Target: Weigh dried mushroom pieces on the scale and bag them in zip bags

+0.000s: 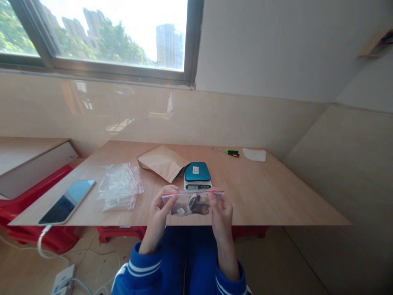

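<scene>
The wooden table (285,200) spreads beyond and to both sides of the hands, its near edge partly covered by the forearms. Past the left hand (162,205) lies a brown paper pouch (162,162), its mouth too dark to see into; left of that hand are a heap of clear bags (118,186) – too tangled to count – and, farther left, a phone (69,200). Between the two hands, raised at the table's near edge, is a red-topped zip bag (186,201): the left hand pinches one end and the right hand (221,209) the other, some fingers hidden behind it. Just beyond it sits a blue-topped scale (198,174), its display unreadable. Screwdrivers (232,153) lie far past the right hand. Inside the bag, the dark pieces (199,205) are blurred – I cannot tell what they are.
</scene>
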Motion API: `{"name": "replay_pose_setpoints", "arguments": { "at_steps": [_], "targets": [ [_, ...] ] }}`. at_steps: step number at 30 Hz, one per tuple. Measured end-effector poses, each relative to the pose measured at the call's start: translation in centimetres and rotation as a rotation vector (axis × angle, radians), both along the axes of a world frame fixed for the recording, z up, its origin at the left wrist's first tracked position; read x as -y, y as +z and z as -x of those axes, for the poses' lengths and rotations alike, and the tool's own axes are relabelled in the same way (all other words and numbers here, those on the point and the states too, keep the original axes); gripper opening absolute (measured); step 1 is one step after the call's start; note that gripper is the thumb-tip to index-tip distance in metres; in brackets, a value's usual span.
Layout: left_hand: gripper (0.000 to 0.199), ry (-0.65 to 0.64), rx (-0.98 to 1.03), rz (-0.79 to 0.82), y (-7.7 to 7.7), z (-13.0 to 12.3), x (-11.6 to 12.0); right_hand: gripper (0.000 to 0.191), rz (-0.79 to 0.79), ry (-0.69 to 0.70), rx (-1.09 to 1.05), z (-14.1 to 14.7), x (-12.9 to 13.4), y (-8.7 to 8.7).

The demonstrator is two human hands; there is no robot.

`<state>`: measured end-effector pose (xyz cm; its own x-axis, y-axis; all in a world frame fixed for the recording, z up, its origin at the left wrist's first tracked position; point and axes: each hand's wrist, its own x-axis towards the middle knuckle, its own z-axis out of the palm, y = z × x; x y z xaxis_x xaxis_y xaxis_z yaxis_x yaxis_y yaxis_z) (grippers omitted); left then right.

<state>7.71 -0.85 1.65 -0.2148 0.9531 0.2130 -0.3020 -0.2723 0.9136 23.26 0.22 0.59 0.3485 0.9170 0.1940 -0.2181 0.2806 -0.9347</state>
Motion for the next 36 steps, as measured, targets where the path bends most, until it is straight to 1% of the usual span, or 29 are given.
{"name": "replay_pose_setpoints", "arguments": {
  "at_steps": [3, 5, 7, 11, 15, 18, 23, 28, 33, 36],
  "targets": [
    [0.020, -0.034, -0.086, -0.034, 0.2, 0.0, 0.1, 0.031, -0.034, 0.130, -0.032, -0.3, 0.1, 0.0],
    [0.020, -0.018, -0.126, -0.018, 0.3, 0.0, 0.1, 0.034, -0.064, 0.228, -0.035, -0.4, 0.1, -0.1],
    [0.020, 0.009, -0.133, -0.001, 0.3, 0.0, 0.1, 0.034, -0.065, 0.265, -0.026, -0.4, 0.0, -0.2],
    [0.016, 0.014, -0.130, -0.044, 0.4, 0.2, 0.1, 0.024, -0.029, 0.205, -0.024, -0.3, -0.1, -0.5],
    [0.014, -0.028, -0.133, -0.092, 0.4, 0.4, 0.3, 0.025, -0.014, 0.216, -0.035, -0.3, 0.0, -0.4],
    [0.016, -0.051, -0.129, -0.077, 0.5, 0.4, 0.3, 0.024, -0.006, 0.212, -0.038, -0.2, 0.0, -0.3],
    [0.018, 0.004, -0.142, -0.035, 0.7, 0.3, 0.4, 0.023, 0.011, 0.198, -0.021, -0.2, -0.1, -0.3],
    [0.019, 0.063, -0.206, 0.016, 0.6, 0.6, 0.5, 0.024, -0.035, 0.125, 0.100, -0.4, 0.0, 0.0],
    [0.013, 0.114, -0.308, -0.036, 0.8, 0.9, 0.6, 0.021, -0.026, 0.098, 0.142, -0.5, 0.3, 0.3],
    [0.012, 0.157, -0.320, -0.062, 1.2, 0.6, 0.9, 0.017, -0.060, 0.096, 0.155, -0.3, 0.5, 0.4]
  ]
}}
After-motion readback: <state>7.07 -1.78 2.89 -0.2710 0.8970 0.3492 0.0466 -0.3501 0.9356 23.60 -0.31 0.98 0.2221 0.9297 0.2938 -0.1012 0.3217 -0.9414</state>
